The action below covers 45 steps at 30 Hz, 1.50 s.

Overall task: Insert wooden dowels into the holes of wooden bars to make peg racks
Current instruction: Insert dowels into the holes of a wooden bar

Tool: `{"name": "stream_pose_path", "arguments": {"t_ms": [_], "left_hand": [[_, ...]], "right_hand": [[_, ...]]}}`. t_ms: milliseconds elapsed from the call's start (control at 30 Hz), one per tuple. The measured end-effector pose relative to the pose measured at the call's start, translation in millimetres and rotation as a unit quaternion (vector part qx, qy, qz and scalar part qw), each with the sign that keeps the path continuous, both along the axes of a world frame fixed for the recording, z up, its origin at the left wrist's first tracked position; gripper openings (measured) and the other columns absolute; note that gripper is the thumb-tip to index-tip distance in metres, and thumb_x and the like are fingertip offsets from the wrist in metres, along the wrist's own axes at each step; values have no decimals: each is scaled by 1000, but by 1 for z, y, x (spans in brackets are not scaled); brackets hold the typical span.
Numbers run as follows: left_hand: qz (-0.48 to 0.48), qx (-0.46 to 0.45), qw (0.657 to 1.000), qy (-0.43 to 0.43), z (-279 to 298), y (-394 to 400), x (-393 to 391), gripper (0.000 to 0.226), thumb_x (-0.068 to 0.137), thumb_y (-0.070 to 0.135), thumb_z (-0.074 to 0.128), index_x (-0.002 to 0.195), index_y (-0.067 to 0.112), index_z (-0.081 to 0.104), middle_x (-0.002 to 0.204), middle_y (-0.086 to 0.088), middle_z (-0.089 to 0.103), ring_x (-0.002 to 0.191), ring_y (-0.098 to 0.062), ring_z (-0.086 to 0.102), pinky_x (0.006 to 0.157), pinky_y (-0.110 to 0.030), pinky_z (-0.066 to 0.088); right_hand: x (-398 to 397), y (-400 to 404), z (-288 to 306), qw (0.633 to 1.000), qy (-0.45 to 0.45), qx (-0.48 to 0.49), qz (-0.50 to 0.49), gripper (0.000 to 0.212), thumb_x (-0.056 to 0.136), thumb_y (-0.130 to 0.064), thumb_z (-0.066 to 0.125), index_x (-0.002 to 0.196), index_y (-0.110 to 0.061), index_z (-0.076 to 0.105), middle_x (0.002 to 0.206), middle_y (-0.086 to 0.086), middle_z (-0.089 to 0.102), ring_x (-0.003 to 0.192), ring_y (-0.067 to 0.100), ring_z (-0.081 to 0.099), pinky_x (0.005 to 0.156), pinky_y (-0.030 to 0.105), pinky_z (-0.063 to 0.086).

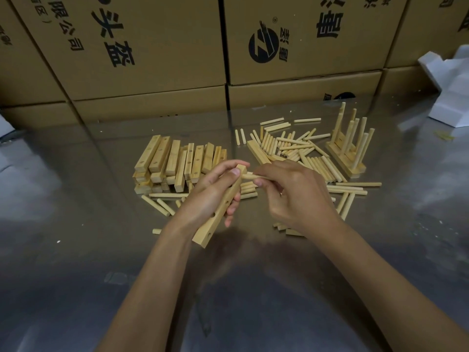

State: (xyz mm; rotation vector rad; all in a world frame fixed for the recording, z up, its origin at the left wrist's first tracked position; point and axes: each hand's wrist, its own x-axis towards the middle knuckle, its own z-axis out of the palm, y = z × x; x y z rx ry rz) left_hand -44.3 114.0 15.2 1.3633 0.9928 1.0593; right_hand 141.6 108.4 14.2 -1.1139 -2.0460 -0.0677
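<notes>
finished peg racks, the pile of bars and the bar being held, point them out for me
finished peg racks (351, 158), head view, base bar of the standing racks
pile of bars (175, 161), head view, top of the stack
held bar (220, 210), head view, its holed face

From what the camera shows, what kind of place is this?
Probably a small workshop or warehouse packing area: stacked printed cardboard boxes behind a metal table, with a pile of wooden bars and loose dowels for assembly.
</notes>
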Motion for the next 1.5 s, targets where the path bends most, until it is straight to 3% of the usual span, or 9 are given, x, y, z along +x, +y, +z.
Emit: {"name": "stream_pose_path", "arguments": {"t_ms": [300,433,600,733,833,967,1133,1333,1500], "left_hand": [[4,1,1000,-1,-3,-1,4,27,105,26,46,124,29,65,67,-7,52,50,-16,48,40,-26,44],[9,-5,1000,-1,-4,-1,5,29,104,30,49,128,34,65,71,-9,52,53,-17,50,45,-29,47],[42,-24,999,7,-5,2,9,28,102,35,54,126,40,66,70,-6,58,55,-17,56,46,-28,49],[111,-52,992,-17,-4,5,-4,25,100,36,58,122,34,69,69,-3,65,55,-14,58,46,-28,48],[202,-87,973,-64,-3,8,-20,23,100,36,57,114,24,70,69,-2,66,50,-12,56,42,-26,47],[286,-133,945,-85,-2,11,-33,34,98,44,59,101,12,71,64,2,65,45,-10,54,39,-21,44],[291,-155,937,-118,-1,10,-32,32,96,41,61,99,11,73,66,3,66,48,-8,54,42,-19,45],[292,-163,938,-96,-3,16,-33,35,95,46,61,93,13,72,65,2,63,48,-10,52,38,-20,41],[285,-159,941,-91,-4,15,-34,37,92,49,65,89,14,74,62,2,63,45,-11,53,39,-21,43]], "right_hand": [[-10,1,-13,991,121,-50,-8,16,89,-14,62,93,-18,76,66,-5,65,53,9,49,52,25,38],[-11,1,-14,982,168,-81,-8,15,89,-13,63,90,-20,76,56,-13,58,51,5,50,48,11,29],[-6,6,-10,977,167,-128,-14,9,93,-25,65,93,-23,74,63,-15,61,51,6,53,45,17,35],[-5,7,0,960,242,-138,-26,27,97,-47,52,112,-30,66,92,-18,68,84,-2,61,72,28,51],[-3,12,-3,940,308,-135,-54,22,102,-33,43,108,-26,63,93,-12,69,81,3,60,76,39,53],[-16,13,-25,977,96,-187,-36,28,96,-11,51,118,-20,65,112,-5,67,106,13,57,94,34,48],[-39,20,-38,982,-91,-163,-20,26,95,-25,57,119,-22,67,123,-7,61,119,16,44,100,39,38],[-34,16,-38,980,-97,-173,-13,8,94,-16,55,97,-23,57,94,-8,56,97,14,46,86,33,36],[-34,6,-25,975,54,-204,69,16,97,-9,48,100,-24,42,83,-6,49,73,5,47,56,26,36]]}}
